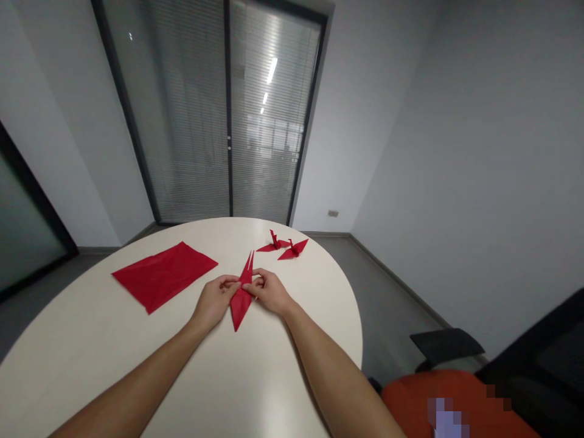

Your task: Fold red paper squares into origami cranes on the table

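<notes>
we have the folded red paper piece (240, 309) between our two hands, just above or upon the round white table (228, 395); which of these, we cannot tell. our left hand (216, 300) is nearly closed, and its thumb and fingers pinch the left edge at the middle. our right hand (271, 292) is also nearly closed; its thumb lies on the paper's middle and its fingers curl at the right edge. the two narrow points reach away beyond both hands, and the wider end points back between the wrists.

to the left of the left hand lies a flat red paper sheet (165, 275); beyond the right hand stand a farther paper crane (275, 244) and a nearer paper crane (294, 250).

we judge the piece very light, rather stiff along its layered folds, but easy to crease or tear at the thin points. so we would better hold it by the thick middle, with soft thumbs.
</notes>
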### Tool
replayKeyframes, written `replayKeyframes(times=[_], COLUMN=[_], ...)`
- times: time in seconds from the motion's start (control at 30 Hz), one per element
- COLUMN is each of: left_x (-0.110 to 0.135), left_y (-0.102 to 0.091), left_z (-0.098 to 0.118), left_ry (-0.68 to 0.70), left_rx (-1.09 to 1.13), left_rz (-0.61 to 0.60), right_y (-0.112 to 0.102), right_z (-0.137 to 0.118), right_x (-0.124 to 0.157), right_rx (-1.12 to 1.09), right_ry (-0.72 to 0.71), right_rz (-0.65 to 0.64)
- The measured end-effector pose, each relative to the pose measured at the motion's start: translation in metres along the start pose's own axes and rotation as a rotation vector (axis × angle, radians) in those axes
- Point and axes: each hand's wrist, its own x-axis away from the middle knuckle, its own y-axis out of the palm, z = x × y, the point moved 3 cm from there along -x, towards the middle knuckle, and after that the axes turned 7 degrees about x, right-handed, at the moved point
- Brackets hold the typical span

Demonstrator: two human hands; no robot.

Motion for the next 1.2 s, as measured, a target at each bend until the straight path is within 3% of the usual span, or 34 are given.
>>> replayKeyframes(times=[0.27, 0.47, 0.6, 0.7, 0.87, 0.97, 1.07, 1.2], left_x=[0.003, -0.001, -0.002, 0.003, 0.01, 0.013, 0.013, 0.012], left_y=[0.003, 0.002, -0.004, -0.007, -0.002, 0.002, 0.003, 0.001], left_z=[0.005, -0.007, -0.012, -0.009, -0.003, -0.002, -0.002, -0.004], left_ry=[0.019, 0.044, 0.055, 0.085, 0.272, 0.367, 0.372, 0.37], left_rx=[-0.059, -0.156, -0.281, -0.571, -0.866, -0.929, -0.964, -0.96], left_rz=[-0.003, -0.075, -0.063, -0.053, -0.092, -0.126, -0.154, -0.213], right_y=[0.0, 0.001, 0.002, 0.002, 0.003, 0.003, 0.003, 0.006], right_z=[-0.004, -0.002, -0.004, -0.009, -0.019, -0.023, -0.026, -0.019], right_x=[0.002, 0.001, 0.002, 0.004, 0.006, 0.006, 0.004, 0.003], right_rx=[-0.025, 0.067, 0.261, 0.525, 0.868, 0.96, 0.999, 1.016], right_ry=[0.03, 0.011, -0.008, -0.032, -0.032, -0.048, -0.178, -0.312], right_rz=[-0.041, -0.028, -0.05, -0.023, 0.008, 0.018, 0.026, -0.138])
